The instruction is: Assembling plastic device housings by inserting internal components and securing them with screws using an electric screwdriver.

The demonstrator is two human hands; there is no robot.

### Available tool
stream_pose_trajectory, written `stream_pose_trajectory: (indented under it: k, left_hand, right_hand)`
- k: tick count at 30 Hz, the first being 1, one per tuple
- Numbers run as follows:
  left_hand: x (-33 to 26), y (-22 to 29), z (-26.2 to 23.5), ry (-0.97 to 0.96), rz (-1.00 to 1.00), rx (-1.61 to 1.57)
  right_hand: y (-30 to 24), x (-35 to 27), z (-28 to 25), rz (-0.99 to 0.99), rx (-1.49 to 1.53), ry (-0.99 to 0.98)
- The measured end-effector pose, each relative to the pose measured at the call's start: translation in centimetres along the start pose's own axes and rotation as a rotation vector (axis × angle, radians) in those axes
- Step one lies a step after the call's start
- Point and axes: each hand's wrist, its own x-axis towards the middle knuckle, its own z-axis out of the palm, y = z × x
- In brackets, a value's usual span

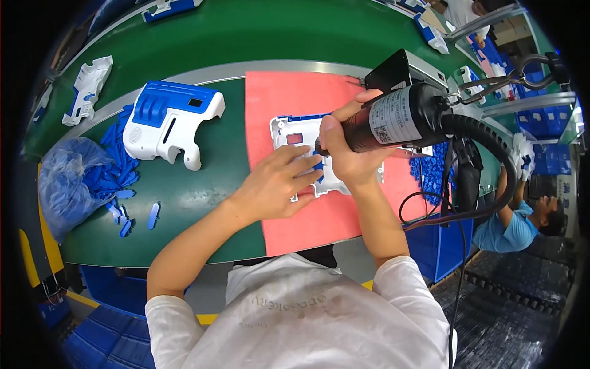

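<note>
Right hand [344, 144] closed around black electric screwdriver [393, 117], tip down on white plastic housing [295, 138], left hand [276, 184] open and flat on housing, housing lay on pink mat [276, 98] on green bench [184, 197].

Lying flat on a pink mat [289, 98], a white plastic housing panel [287, 130] with blue trim and a small reddish window near its upper left corner, partly hidden under both hands. Held upright-tilted over its middle, a black cylindrical electric screwdriver [393, 117] with a white label, tip down on the panel, thick black cable curving off its rear end.
</note>
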Motion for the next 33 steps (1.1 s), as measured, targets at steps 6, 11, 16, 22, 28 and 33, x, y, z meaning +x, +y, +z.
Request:
stream_pose_trajectory:
  k: [6, 11, 16, 22, 28, 33]
  left_hand:
    - [0.6, 0.3, 0.0, -0.008, 0.025, 0.009]
    - [0.2, 0.4, -0.1, 0.033, 0.045, 0.053]
    - [0.4, 0.4, 0.2, 0.052, 0.053, 0.083]
    - [0.8, 0.6, 0.5, 0.029, 0.035, 0.070]
    - [0.5, 0.4, 0.0, 0.023, 0.008, 0.072]
    - [1.2, 0.6, -0.6, 0.002, -0.019, -0.034]
  right_hand:
    - [-0.2, 0.1, -0.4, 0.016, 0.027, 0.022]
    - [-2.9, 0.7, -5.4, -0.107, 0.188, 0.417]
    - [-5.0, 3.4, -15.1, -0.237, 0.067, 0.670]
    - [-1.8, 3.0, -15.4, -0.063, -0.068, 0.505]
    - [-2.8, 1.6, -14.6, 0.048, -0.019, 0.402]
    - [-5.2, 0.5, -8.8, 0.086, 0.255, 0.276]
